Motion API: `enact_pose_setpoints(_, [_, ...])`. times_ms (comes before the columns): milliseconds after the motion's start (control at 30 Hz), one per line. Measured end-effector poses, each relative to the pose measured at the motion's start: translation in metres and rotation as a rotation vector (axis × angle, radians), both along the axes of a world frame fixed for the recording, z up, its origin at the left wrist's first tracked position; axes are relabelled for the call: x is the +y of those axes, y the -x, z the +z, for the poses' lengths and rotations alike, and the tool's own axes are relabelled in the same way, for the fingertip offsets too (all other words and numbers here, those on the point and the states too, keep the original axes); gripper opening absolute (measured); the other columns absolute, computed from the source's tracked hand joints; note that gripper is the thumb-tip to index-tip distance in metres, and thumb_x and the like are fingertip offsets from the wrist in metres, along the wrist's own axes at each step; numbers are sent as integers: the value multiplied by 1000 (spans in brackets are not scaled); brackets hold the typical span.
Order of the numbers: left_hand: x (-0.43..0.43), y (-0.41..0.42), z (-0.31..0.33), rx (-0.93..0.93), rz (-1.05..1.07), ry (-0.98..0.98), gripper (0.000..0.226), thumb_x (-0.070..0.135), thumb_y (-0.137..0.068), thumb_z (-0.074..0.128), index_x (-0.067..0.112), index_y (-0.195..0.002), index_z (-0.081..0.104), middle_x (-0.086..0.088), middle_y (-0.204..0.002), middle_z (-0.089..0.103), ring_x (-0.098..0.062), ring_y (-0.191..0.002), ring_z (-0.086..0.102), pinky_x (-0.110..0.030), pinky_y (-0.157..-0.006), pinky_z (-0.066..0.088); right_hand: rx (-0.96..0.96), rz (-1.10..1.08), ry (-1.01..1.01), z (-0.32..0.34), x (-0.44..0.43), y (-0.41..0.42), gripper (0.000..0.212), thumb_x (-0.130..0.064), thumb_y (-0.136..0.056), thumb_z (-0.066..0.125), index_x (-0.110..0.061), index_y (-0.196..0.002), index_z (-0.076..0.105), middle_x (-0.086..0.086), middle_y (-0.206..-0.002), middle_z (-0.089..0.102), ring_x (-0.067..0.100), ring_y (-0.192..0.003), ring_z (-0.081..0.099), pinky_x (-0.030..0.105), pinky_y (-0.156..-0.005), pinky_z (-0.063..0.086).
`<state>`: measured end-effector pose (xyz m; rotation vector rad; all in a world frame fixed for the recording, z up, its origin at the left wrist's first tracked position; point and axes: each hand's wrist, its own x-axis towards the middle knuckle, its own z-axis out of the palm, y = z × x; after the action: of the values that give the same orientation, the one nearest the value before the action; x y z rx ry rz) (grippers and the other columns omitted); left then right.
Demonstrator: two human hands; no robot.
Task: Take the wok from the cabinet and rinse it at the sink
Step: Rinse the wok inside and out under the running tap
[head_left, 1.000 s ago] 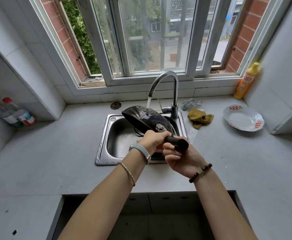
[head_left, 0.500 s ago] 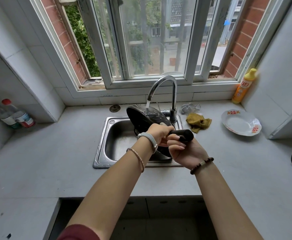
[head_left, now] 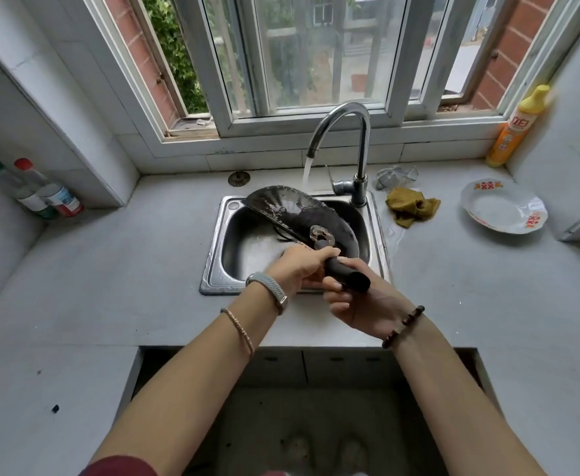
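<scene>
Rinsing seemed well under way: the wok [head_left: 295,214] was out of the cabinet and hung over the sink [head_left: 213,269], tipped steeply on edge with its dark outer side toward the camera. Water ran from the tap [head_left: 347,115] at the back of the sink and fell at the wok's far rim. Whether it reached the inside could not be told, since the bowl faced away.

What remained, by my reckoning, was to turn the wok so the stream covered all of it, pour it out and shut off the tap. A cloth [head_left: 410,206] and a plate [head_left: 501,207] lay on the bench [head_left: 110,286] right of the sink, with neither hand on them.

Both hands gripped the handle [head_left: 345,274] above the sink's front rim. The left hand [head_left: 299,266] was curled over the top, close to the wok's body. The right hand [head_left: 360,300] clasped the free end from beneath, palm up. Both forearms reached in across the bench in front of the sink.
</scene>
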<state>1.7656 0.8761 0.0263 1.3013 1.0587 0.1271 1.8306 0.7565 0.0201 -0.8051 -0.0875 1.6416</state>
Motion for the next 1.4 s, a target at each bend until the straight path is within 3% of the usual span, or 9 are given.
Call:
enact_pose_setpoints(200, [-6, 37, -33, -22, -19, 68, 31, 29, -87, 68, 5, -69, 60, 5, -40, 47, -4, -35, 47, -14, -42, 44, -150, 43, 39, -24, -9, 33, 26, -37, -97, 43, -12, -96, 51, 2, -59, 46, 8, -43, 36, 18, -41, 34])
enact_pose_setpoints(333, [-14, 57, -60, -57, -18, 148, 42, 33, -88, 67, -8, -96, 68, -16, -77, 56, -15, -62, 53, -17, -55, 49, -215, 36, 63, -42, -17, 52, 22, -30, -97, 42, -11, -108, 44, 4, -56, 49, 10, -42, 38, 20, -41, 33])
enact_pose_setpoints(433, [-22, 71, -75, -99, -12, 215, 35, 29, -91, 64, -5, -85, 70, -23, -90, 64, -28, -85, 57, -22, -70, 53, -257, 36, 92, -56, -23, 64, 18, -24, -99, 41, -10, -110, 43, 5, -58, 51, 11, -44, 43, 21, -40, 33])
enact_pose_setpoints(567, [-32, 85, -85, -104, -23, 242, 29, 27, -94, 59, 3, -81, 70, -9, -78, 74, -14, -71, 68, -17, -65, 54, -341, 79, 139, -68, -31, 75, 14, -21, -99, 42, -10, -95, 49, 5, -61, 53, 11, -46, 47, 21, -39, 35])
enact_pose_setpoints(700, [-40, 94, -97, -104, -13, 299, 29, 24, -96, 56, -4, -95, 66, -16, -91, 71, -10, -70, 71, -18, -70, 56, -391, 100, 151, -85, -39, 81, 16, -21, -97, 47, -7, -92, 51, 6, -61, 56, 12, -45, 50, 23, -39, 38])
enact_pose_setpoints(800, [-45, 98, -100, -99, -23, 349, 32, 24, -97, 54, -5, -107, 62, -15, -94, 70, -7, -70, 71, -15, -66, 56, -447, 128, 178, -93, -45, 84, 16, -22, -96, 50, -7, -99, 55, 5, -68, 57, 12, -52, 53, 23, -43, 41])
enact_pose_setpoints(967, [-51, 102, -107, -107, -29, 438, 40, 24, -98, 52, -10, -118, 57, -15, -101, 71, -11, -78, 73, -17, -63, 55, -552, 199, 228, -97, -51, 82, 11, -22, -96, 52, -23, -94, 63, -8, -75, 65, 8, -72, 58, 22, -61, 44])
enact_pose_setpoints(1067, [-54, 101, -111, -125, -31, 472, 41, 24, -99, 51, -11, -121, 56, -15, -105, 71, -13, -84, 72, -19, -67, 56, -585, 209, 257, -100, -52, 77, 11, -19, -96, 51, -23, -97, 62, -4, -85, 64, 10, -80, 59, 25, -72, 45])
enact_pose_setpoints(1400, [-57, 92, -125, -105, -51, 501, 32, 32, -98, 51, 4, -113, 60, -12, -112, 72, -20, -101, 69, -29, -83, 56, -760, 280, 368, -106, -49, 65, 17, -19, -96, 50, -20, -111, 59, -1, -98, 63, 9, -90, 59, 22, -76, 45])
